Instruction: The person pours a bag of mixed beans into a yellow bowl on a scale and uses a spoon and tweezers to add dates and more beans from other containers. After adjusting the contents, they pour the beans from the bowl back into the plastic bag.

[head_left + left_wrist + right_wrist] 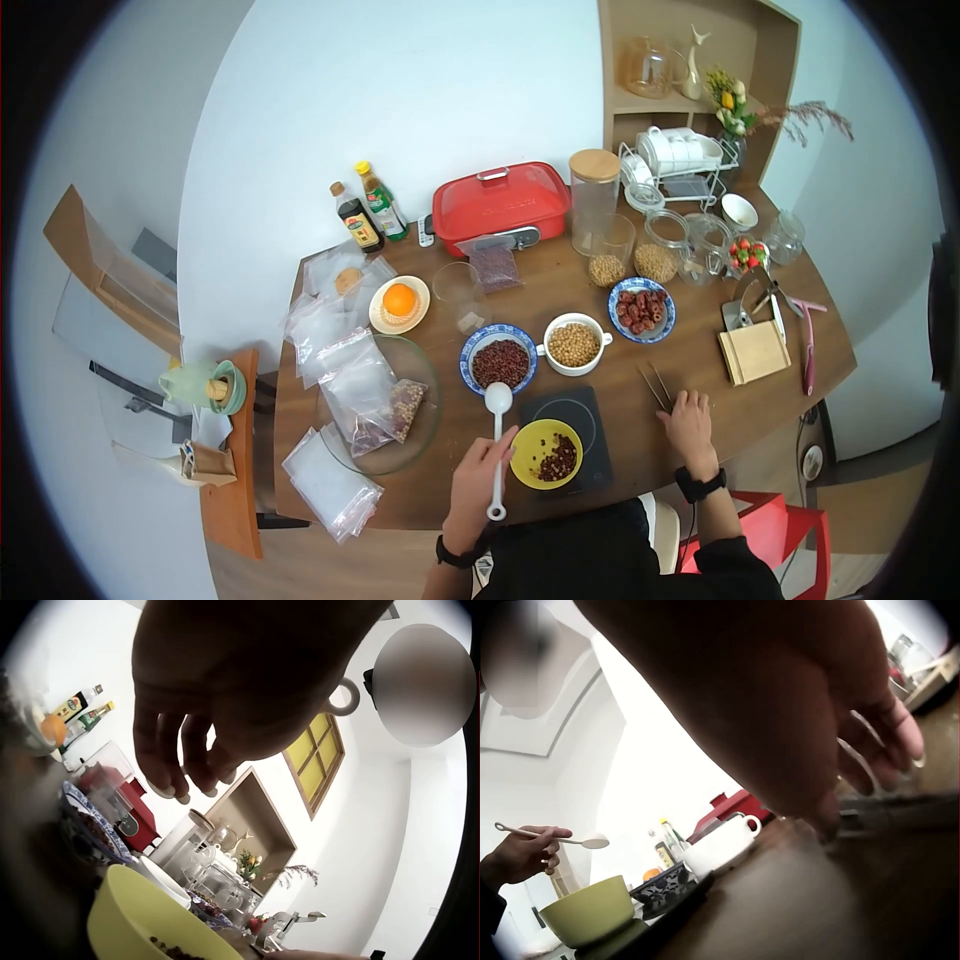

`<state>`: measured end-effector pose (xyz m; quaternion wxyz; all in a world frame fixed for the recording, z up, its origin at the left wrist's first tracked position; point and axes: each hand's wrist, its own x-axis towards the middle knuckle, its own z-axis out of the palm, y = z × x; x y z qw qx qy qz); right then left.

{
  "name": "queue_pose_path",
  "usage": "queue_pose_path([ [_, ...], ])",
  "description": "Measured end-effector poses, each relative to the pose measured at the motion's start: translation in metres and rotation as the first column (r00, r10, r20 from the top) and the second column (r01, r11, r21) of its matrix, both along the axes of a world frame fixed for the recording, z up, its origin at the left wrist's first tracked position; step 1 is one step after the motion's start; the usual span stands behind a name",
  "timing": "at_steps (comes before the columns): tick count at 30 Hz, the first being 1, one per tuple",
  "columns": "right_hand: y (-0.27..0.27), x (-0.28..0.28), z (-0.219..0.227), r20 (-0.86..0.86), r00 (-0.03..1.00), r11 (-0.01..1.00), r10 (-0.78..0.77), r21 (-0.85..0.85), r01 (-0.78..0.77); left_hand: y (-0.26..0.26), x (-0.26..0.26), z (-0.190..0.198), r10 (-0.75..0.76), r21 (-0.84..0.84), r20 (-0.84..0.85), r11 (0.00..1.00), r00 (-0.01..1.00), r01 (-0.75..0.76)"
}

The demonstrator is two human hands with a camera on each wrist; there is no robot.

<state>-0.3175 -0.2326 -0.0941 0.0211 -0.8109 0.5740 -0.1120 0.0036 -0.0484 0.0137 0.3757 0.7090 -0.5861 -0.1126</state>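
My left hand (478,487) pinches the handle of a white spoon (497,440) beside a yellow bowl (522,470). The spoon's bowl-shaped end points away from me, toward a blue-and-white bowl (468,372) of small dark red beans. Inside the yellow bowl lie some dark red and light bits; it stands on a black induction plate (597,450). On the right, my right hand (690,428) is low at the table with its fingers loosely extended. Its thumb side is right at the joined end of metal tweezers (655,385), whose prongs are spread and point away.
A white two-handled pot (573,367) of soybeans and a bowl of red dates (642,312) stand behind the plate. Plastic bags (330,480) and a glass dish (437,400) lie left. A wooden box (752,352) is right; a red cooker (500,205) and jars (595,215) stand behind.
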Motion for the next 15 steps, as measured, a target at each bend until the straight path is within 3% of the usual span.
queue_pose_path([
  [2, 0.018, 0.013, 0.049, -0.127, 0.992, 0.999, 0.022, -0.024, -0.025, 0.003, -0.006, 0.003, -0.044, 0.04, 0.067, 0.998, 0.997, 0.041],
  [4, 0.036, 0.041, 0.103, -0.04, 0.943, 0.931, 0.33, -0.153, -0.332, 0.002, -0.01, 0.008, -0.127, 0.115, 0.025, 0.986, 0.992, 0.123],
  [6, 0.057, 0.076, 0.147, 0.371, 0.717, 0.785, 0.59, -0.058, -0.616, 0.0, -0.012, 0.008, -0.191, 0.138, 0.054, 0.974, 0.98, 0.182],
  [8, 0.079, 0.102, 0.157, 0.45, 0.499, 0.588, 0.74, -0.073, -0.806, -0.003, -0.015, 0.009, -0.26, 0.167, 0.081, 0.955, 0.962, 0.244],
  [9, 0.087, 0.111, 0.153, 0.454, 0.5, 0.585, 0.738, -0.061, -0.808, -0.004, -0.017, 0.011, -0.307, 0.201, 0.095, 0.938, 0.947, 0.284],
  [11, 0.098, 0.122, 0.139, 0.412, 0.354, 0.456, 0.84, -0.181, -0.872, -0.004, -0.02, 0.015, -0.367, 0.227, 0.101, 0.913, 0.925, 0.337],
  [15, 0.095, 0.125, 0.13, 0.257, 0.358, 0.421, 0.898, -0.264, -0.868, -0.003, -0.02, 0.015, -0.39, 0.23, 0.169, 0.909, 0.905, 0.349],
])
